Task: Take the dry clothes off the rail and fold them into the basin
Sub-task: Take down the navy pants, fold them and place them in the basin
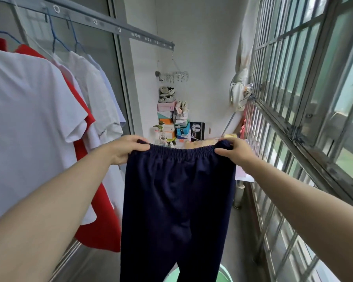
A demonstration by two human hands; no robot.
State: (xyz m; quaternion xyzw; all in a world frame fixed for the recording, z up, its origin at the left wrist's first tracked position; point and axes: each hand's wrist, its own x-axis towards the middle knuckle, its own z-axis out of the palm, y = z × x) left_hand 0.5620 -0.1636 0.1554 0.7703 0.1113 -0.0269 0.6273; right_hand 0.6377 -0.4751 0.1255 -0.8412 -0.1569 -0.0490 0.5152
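Observation:
Dark navy trousers [177,200] hang spread out in front of me by their elastic waistband. My left hand [126,149] pinches the waistband's left corner and my right hand [232,151] pinches its right corner. The legs drop down over a pale green basin [225,274] on the floor, which they mostly hide. On the grey rail [102,22] at upper left hang white shirts [27,110] and a red garment [102,226] on blue hangers [58,40].
A barred window grille [306,98] runs along the right side. At the far end stand stacked shoe boxes [167,117] with shoes on top, a small plant and a peg hanger on the wall. A glass sliding door lies behind the hanging clothes.

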